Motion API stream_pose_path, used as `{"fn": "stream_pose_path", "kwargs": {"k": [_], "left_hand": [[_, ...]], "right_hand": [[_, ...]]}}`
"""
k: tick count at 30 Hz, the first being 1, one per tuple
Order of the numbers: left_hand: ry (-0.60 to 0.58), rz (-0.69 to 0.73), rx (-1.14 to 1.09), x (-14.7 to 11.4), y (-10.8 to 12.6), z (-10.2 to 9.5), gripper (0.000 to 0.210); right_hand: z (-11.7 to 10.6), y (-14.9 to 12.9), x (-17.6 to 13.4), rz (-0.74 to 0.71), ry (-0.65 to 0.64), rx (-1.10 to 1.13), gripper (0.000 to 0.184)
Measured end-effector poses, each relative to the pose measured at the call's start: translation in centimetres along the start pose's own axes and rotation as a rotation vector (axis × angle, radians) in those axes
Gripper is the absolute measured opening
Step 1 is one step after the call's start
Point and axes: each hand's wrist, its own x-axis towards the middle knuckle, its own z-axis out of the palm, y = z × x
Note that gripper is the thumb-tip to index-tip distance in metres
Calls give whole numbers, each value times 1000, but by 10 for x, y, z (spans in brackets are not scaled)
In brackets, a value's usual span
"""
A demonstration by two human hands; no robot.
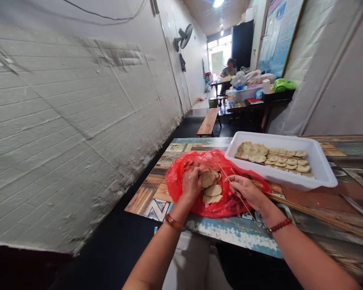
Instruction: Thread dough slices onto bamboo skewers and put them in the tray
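White brick wall (63, 121) fills the left, running far back to a seated person (229, 67). Patterned wooden table (335, 201) carries a white tray (320, 169) of skewered slices at right and a red plastic bag (181, 177) of pale round slices (213, 190) just left of it. Left hand (191, 183) reaches into the bag, fingers curled on slices; right hand (246, 189) pinches a thin bamboo skewer (226, 176). Loose skewers (320, 216) lie near right.

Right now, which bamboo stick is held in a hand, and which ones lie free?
The thin stick in the right hand, over the red bag, is held. The other sticks lie flat on the table.
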Motion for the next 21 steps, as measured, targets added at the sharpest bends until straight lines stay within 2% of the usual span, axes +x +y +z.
{"fn": "stream_pose_path", "kwargs": {"k": [3, 5, 7, 9, 12, 15, 18, 21], "left_hand": [[18, -73, -213, 0, -6, -2, 8], [20, -187, -423, 2, -6, -6, 2], [-2, -316, -691, 3, -2, -13, 9], [-46, -398, -981, 3, 6, -20, 16], [-209, -481, -1303, 1, 20, -25, 24], [-337, -501, -1431, 3, 30, -20, 28], [-373, -507, -1536, 9, 32, -11, 30], [-391, -529, -1588, 11, 27, -4, 33]], "right_hand": [[0, 2, 1, 5, 10, 17, 30], [-1, 4, 2, -4, 32, 22, 30], [0, 5, 3, -25, 70, 11, 33], [2, 5, 4, -49, 119, -17, 36], [5, 8, 5, -93, 175, -81, 39], [9, 11, 6, -122, 221, -150, 42], [16, 8, 3, -152, 248, -213, 44], [26, -3, -1, -206, 208, -327, 33]]}}
